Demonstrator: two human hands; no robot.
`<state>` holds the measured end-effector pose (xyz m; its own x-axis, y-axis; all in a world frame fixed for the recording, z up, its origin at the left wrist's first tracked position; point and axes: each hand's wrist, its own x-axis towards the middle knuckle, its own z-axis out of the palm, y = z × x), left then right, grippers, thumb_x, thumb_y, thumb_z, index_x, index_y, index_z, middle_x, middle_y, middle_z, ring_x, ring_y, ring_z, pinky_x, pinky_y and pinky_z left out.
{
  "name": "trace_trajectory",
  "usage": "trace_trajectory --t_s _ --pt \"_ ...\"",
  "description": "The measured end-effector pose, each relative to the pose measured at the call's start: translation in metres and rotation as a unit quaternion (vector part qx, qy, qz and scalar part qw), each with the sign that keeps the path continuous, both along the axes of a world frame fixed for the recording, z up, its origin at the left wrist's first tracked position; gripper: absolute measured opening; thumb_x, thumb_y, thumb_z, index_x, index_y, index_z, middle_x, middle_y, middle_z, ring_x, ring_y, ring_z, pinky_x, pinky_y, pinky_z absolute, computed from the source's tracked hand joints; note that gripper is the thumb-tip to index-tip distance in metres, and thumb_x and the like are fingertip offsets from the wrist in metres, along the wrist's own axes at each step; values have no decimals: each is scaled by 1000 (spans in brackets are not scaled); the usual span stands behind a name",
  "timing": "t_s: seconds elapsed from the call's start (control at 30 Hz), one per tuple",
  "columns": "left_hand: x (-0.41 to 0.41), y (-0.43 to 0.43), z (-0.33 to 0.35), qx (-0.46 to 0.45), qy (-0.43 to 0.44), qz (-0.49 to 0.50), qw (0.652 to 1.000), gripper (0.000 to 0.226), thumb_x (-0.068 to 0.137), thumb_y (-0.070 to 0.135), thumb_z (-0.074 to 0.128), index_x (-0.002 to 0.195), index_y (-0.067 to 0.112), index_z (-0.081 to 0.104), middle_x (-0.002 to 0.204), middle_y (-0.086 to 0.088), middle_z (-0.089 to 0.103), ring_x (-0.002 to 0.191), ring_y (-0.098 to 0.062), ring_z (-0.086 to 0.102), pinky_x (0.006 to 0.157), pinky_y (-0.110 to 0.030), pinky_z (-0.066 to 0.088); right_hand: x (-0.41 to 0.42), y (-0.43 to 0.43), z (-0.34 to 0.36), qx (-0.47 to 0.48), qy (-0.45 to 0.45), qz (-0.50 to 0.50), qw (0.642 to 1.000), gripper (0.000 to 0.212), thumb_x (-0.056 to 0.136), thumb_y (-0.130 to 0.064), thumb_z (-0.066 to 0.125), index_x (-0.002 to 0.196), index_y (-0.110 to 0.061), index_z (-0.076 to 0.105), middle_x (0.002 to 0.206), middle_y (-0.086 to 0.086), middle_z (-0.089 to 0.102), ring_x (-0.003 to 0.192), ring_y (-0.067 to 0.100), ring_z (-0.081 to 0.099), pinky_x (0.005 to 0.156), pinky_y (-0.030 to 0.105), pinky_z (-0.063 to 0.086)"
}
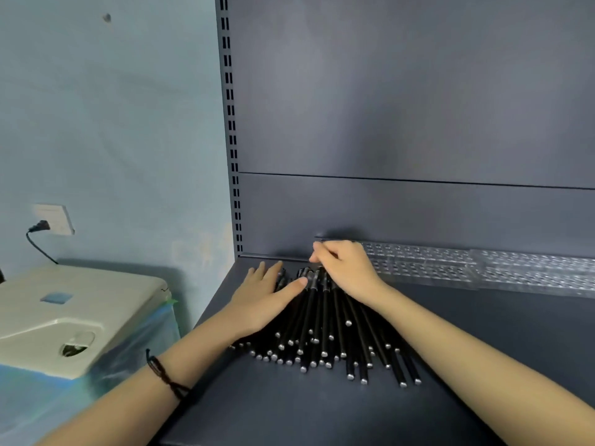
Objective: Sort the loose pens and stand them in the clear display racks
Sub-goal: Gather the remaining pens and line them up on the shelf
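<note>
Pile of black pens (325,333) lies on dark grey shelf (322,413), between the 2 hands, fanned out toward the near edge.

Left hand (267,294): open, fingers straight, palm down on the left side of the pile, thumb across the far ends of the pens. Dark cord bracelet (164,375) on that wrist.

Right hand (344,268): fingers curled over the far end of the pile. Cannot tell whether they pinch a pen.

Pens: slim black barrels, silver tips at the near ends, darker caps or grips at the far ends; heaped several deep.

Clear display racks (450,268): perforated, stepped, set end to end along the far edge of the shelf, right of the right hand, which is just beside their left end. Rows of small holes visible.

Left of the shelf: beige appliance (64,310), wall socket (54,218) with a black plug in it.
</note>
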<state>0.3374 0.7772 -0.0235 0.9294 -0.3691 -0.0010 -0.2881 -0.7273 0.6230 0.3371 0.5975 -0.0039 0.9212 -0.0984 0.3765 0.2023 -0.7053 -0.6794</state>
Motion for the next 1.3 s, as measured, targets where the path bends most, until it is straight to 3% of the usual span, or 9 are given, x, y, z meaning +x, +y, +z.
trace_trajectory --t_s 0.07,0.17,0.33,0.47,0.6,0.87,1.03,1.17,1.3 --pt "-3 -2 -1 65 -18 -11 998 83 87 73 35 154 35 7 164 -1 -5 150 -25 -8 120 -47 5 -8 -2 7 27 -31 -6 999 35 100 -30 47 87 -15 76 85 -3 75 84 12 67 76 15 45" --pt "-5 -1 -3 109 -40 -32 993 71 89 72 31 151 47 6 164 1 -7 150 -26 -9 119 -48 6 -21 -18 12 30 -29 -13 999 35 100 -32 46 87 -20 76 70 4 68 77 18 64 74 25 43" --pt "-2 7 -9 108 -68 -41 991 55 97 62 25 149 52 10 164 4 -3 151 -22 -5 120 -45 10 -45 -50 -3 -60 28 -17 998 32 100 -36 44 110 -19 68 113 1 67 110 16 58 96 31 41" --pt "10 7 -18 122 -72 -64 988 60 95 64 13 152 44 5 164 4 -3 150 -24 -10 121 -45 7 -57 -54 -16 -134 113 0 985 46 100 -51 31 144 -39 35 152 -14 33 142 9 25 117 39 21" --pt "12 -4 -17 53 -27 -50 997 57 101 53 23 154 35 13 164 0 0 150 -27 -10 121 -46 -4 -58 -38 -29 -187 144 23 971 53 99 -55 22 150 -43 15 159 -17 12 148 7 7 120 40 10" --pt "-2 -3 -10 28 -22 -34 999 62 98 59 29 154 38 11 164 1 -5 150 -28 -11 120 -46 3 -55 -30 -36 -94 90 22 991 48 101 -48 29 148 -35 31 156 -14 24 146 6 14 121 38 12" --pt "4 2 0 62 -115 -24 991 56 96 57 36 148 42 25 161 7 19 145 -24 27 114 -48 28 -59 -41 -31 -33 13 -26 999 28 100 -32 47 124 -25 59 124 -13 54 124 7 46 108 27 31" --pt "8 -8 14 137 -271 -23 953 42 97 52 37 132 34 51 143 11 50 132 -19 43 105 -39 34 -66 -62 -20 -91 12 -54 994 20 96 -21 55 113 -18 65 112 -5 59 107 9 55 98 24 40" --pt "-9 -40 22 130 -366 -85 918 42 93 47 37 109 24 67 110 5 70 110 -22 59 90 -38 42 -94 -92 -17 -225 61 -64 970 35 97 -37 49 128 -24 56 132 -7 55 121 14 51 103 36 40"
